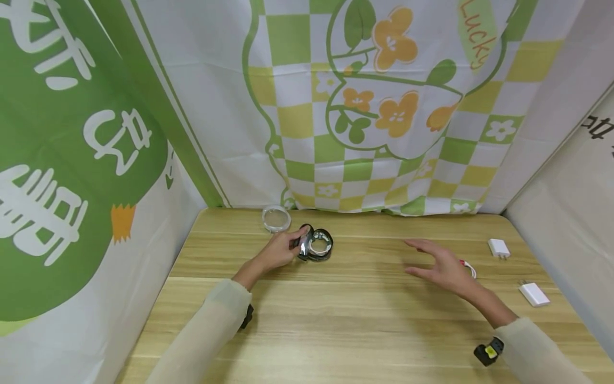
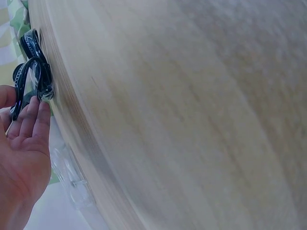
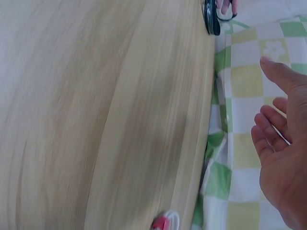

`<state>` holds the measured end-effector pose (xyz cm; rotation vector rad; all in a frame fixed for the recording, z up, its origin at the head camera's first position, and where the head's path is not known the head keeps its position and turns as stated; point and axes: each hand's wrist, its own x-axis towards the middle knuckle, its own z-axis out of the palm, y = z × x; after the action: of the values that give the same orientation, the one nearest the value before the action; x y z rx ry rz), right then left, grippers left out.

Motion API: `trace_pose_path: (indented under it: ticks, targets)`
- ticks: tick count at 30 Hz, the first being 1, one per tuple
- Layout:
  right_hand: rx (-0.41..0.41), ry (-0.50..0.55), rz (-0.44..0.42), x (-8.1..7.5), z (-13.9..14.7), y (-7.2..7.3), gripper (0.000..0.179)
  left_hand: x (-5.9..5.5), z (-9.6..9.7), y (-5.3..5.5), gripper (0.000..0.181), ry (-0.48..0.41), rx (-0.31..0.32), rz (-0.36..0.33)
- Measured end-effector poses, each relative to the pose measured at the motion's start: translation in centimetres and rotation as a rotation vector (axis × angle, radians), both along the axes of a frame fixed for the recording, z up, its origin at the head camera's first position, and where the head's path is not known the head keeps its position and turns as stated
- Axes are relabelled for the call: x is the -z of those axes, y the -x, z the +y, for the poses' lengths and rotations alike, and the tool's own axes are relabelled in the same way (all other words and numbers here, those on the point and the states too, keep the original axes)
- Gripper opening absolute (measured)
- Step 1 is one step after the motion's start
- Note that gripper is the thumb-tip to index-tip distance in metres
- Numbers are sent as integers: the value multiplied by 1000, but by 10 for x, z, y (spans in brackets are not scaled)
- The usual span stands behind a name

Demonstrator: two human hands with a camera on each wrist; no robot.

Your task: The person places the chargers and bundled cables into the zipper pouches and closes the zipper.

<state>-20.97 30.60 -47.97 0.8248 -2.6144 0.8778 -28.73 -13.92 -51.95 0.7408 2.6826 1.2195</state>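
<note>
My left hand point(image 1: 278, 250) reaches toward the back of the table and pinches a shiny black coil point(image 1: 305, 242) between thumb and fingers. In the left wrist view, the held black coil point(image 2: 20, 88) is a looped band with pale markings along it. Close beside it is a second black coil point(image 1: 321, 244) with a pale inner ring. Just behind the left hand sits a round, clear-and-white coil point(image 1: 276, 219). My right hand point(image 1: 443, 266) hovers over the right half of the table, thumb and fingers apart, holding nothing. A small red-and-white cable point(image 1: 470, 268) lies partly hidden behind it.
Two white plug adapters, a rear adapter point(image 1: 499, 248) and a front adapter point(image 1: 534, 294), lie near the right edge of the wooden table point(image 1: 336, 330). A checkered, flowered curtain point(image 1: 384, 176) hangs along the back edge. Printed cloth point(image 1: 158, 256) closes the left side.
</note>
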Motion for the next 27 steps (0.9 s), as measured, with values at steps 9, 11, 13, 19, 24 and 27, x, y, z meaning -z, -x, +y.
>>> trace_pose_path:
  ticks: [9,11,13,19,24,27]
  targets:
    - [-25,34,-36,-4,30,-3,67,0,2,1,68,-11,3,6]
    - [-43,37,-58,-5,37,-4,69,-1,2,1,67,-13,5,7]
    - [-45,22,-80,-6,43,-6,70,-1,2,0,68,-14,7,4]
    - [-22,-33,-154,-11,57,-12,73,0,0,0,70,-18,9,-6]
    - [-30,-14,-209,-13,70,-15,75,0,1,0,70,-25,9,-2]
    - [-52,6,-227,-16,78,-15,75,-1,1,-1,70,-30,9,-7]
